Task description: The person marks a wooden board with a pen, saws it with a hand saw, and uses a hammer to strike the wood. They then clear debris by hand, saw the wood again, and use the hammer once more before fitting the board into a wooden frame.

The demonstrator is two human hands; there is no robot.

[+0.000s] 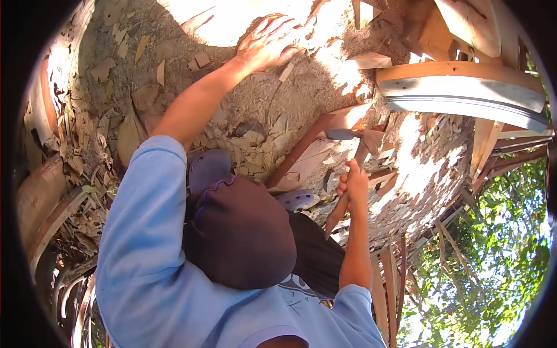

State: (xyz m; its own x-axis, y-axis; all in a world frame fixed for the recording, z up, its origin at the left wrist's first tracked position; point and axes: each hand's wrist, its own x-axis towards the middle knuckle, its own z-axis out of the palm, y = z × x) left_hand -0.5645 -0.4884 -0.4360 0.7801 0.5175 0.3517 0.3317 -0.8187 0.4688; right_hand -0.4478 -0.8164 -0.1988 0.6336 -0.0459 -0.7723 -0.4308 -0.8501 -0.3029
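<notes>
My right hand (355, 184) is wrapped around the wooden handle of an adze (362, 152). Its dark metal blade points left, over a reddish-brown piece of wood (307, 145) on the ground. At the top of the view my left hand (268, 42) reaches far out with its fingers spread. It is at the edge of a sunlit patch, where glare hides whether it touches anything but the ground. Nothing shows in its grip. Wood chips (264, 142) lie thick between the two hands.
A curved, cut timber piece (458, 87) juts in from the right, among stacked boards (438, 32). My clog-clad feet (296, 200) are close below the adze. More curved pieces (43, 209) lie at the left. Green foliage (487, 249) fills the lower right.
</notes>
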